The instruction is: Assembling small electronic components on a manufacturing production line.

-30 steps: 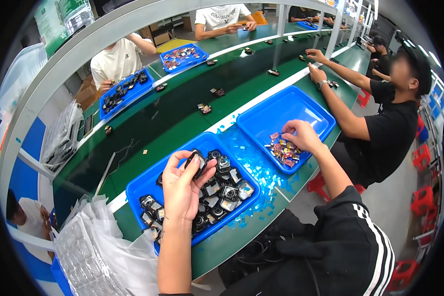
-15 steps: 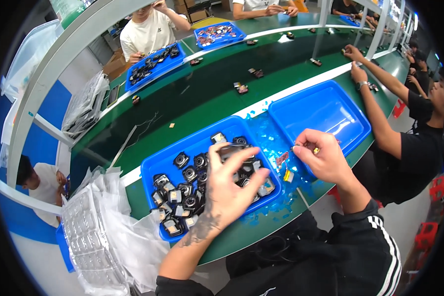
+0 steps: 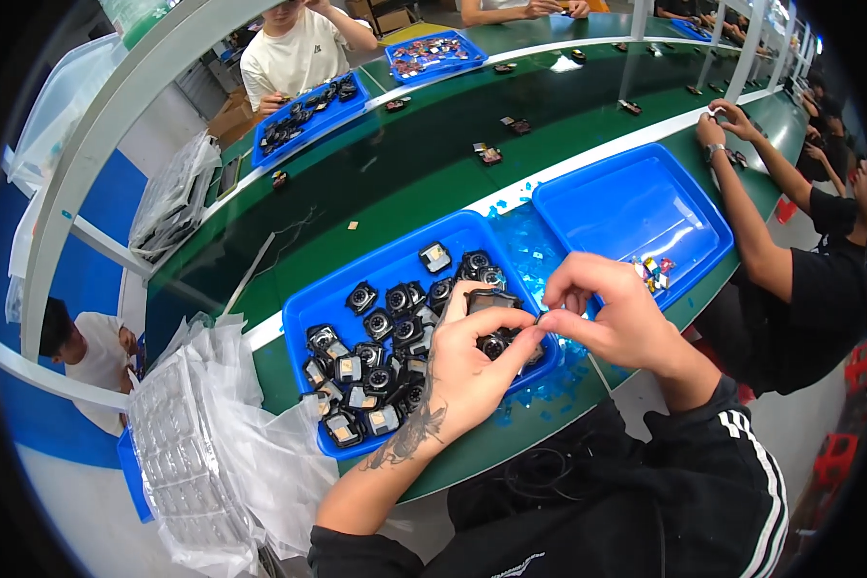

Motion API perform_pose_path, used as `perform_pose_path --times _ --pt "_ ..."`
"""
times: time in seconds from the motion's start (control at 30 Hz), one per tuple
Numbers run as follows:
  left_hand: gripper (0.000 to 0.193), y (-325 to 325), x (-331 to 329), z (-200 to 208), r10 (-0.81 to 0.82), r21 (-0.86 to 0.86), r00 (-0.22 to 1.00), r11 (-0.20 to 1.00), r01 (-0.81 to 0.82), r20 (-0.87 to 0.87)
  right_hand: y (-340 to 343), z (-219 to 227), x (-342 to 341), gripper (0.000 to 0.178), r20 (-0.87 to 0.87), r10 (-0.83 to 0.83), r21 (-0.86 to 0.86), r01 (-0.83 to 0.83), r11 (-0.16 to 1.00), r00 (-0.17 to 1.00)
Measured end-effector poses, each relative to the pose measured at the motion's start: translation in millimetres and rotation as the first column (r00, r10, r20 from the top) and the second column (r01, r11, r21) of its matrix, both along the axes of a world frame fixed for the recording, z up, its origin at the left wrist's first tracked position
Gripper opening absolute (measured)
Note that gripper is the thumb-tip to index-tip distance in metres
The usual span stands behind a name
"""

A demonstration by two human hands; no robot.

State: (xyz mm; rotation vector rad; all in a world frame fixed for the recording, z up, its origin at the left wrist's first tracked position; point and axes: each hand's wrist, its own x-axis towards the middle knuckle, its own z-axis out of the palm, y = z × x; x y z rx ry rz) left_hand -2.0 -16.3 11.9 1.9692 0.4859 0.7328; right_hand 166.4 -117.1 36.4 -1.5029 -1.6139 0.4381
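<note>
Left hand [image 3: 467,361] is closed on a small black module [image 3: 492,302]; right hand [image 3: 612,313] is pinched at its edge.
Over the near blue tray [image 3: 303,318] of loose modules [image 3: 376,371], the part is best held steady and picked at gently. A second blue tray [image 3: 588,193] and plastic bags [image 3: 231,462] are crowded close on the green table [image 3: 395,183].

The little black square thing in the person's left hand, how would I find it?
Find the long green workbench, then the nearer blue plastic tray full of small black square camera parts. Just above its right end, the left hand pinches one black part, the only one lifted off the pile.
</note>
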Motion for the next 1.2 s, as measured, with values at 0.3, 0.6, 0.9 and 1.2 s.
perform_pose_path --times 0.3,0.6,0.9,1.2 --pt "0.013 -7.5 1.3 1.8 0.007 -0.102 0.999 0.995 -0.002 0.054 -0.9 -10.6 -2.1 0.008 -0.269 -0.058 -0.038 0.05 0.998 0.961" --pt "0.016 5.4 3.9 -14.1 0.07 -0.238 0.998 0.969 -0.067 0.003 -2.6 -14.4 -11.1 0.014 0.2 -0.166 0.372 0.082 0.925 0.966" --pt "0.014 7.5 4.4 -10.5 -0.031 -0.695 0.979 0.7 0.164 0.2 12.9 -27.0 7.5 0.023 -0.203 -0.06 -0.048 0.051 0.998 0.977" --pt "0.018 11.9 6.7 -14.9 -0.01 -0.634 0.949 0.742 0.219 0.316 12.2 -45.0 6.0 0.008 -0.686 0.172 0.234 -0.01 0.972 0.707"
